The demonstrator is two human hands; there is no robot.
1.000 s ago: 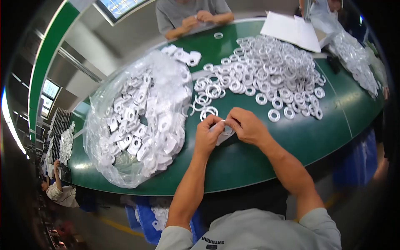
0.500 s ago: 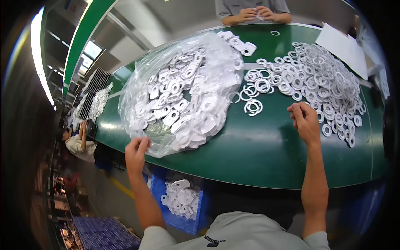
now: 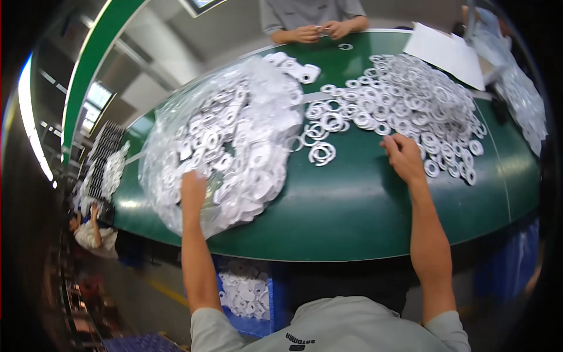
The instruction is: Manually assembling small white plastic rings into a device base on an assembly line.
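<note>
Sitting over the near end of a big, open bag of clear plastic (image 3: 157, 161), the left hand (image 3: 193, 186) is pretty blurred, so I honestly can't tell if its fingers are spread or pinching anything, or if they're actually touching stuff. Right past those fingers, and off to their right, is a heap of flat white tab-shaped pieces with round holes (image 3: 258, 157), all inside the bag. A few more of those tabs (image 3: 293, 69) are out on the shiny green table (image 3: 346, 205), beyond the heap. Then the right hand (image 3: 404, 158): its fingers are loosely curled over the table, and I can't tell if the tips are pressed together. Just past them, and around to their right, there's a big pile of pale thin rings (image 3: 404, 100). Some stray rings (image 3: 334, 154) lie left of the right fingers, between them and the bag. Way beyond those fingers there's a white sheet (image 3: 446, 56) beside the ring pile, plus a co-worker's hands (image 3: 308, 34) held close together at the far edge. Lower down, nearer the wearer than the left fingers, a blue bin (image 3: 246, 327) holds more white pieces (image 3: 246, 293).
</note>
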